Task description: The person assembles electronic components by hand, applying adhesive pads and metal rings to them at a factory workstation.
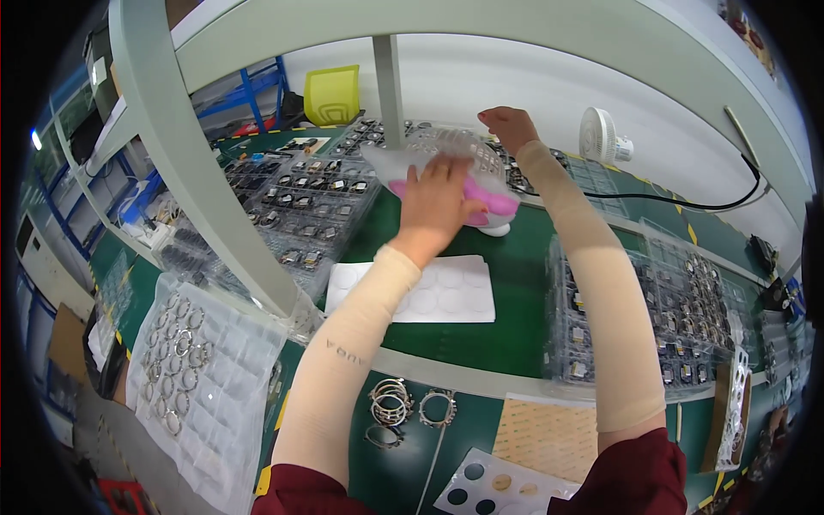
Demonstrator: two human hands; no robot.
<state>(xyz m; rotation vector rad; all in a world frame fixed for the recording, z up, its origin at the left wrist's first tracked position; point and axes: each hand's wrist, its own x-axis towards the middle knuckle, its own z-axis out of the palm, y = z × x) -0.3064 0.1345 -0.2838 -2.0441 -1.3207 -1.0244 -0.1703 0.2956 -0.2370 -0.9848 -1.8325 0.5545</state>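
Note:
My left hand [436, 204] lies with its fingers spread on a pink and white soft-looking bundle [502, 204], partly covered by a translucent plastic bag [382, 159]. Farther back and to the right, my right hand [512, 129] is raised with its fingers bent together; whatever they hold, if anything, is hidden. Just nearer than the bundle is a stack of white sheets with round outlines [468, 287] on the green bench. Closer to me, several metal rings like watch cases [390, 405] are piled, with another ring [438, 408] beside them.
Clear trays of small parts stand at left [309, 206] and right [687, 309]. A white tray with metal rings [232, 378] sits at lower left. A grey post [206, 189] and overhead beam [481, 34] frame the bench. A small white fan [601, 136] is behind, with a black cable [687, 206].

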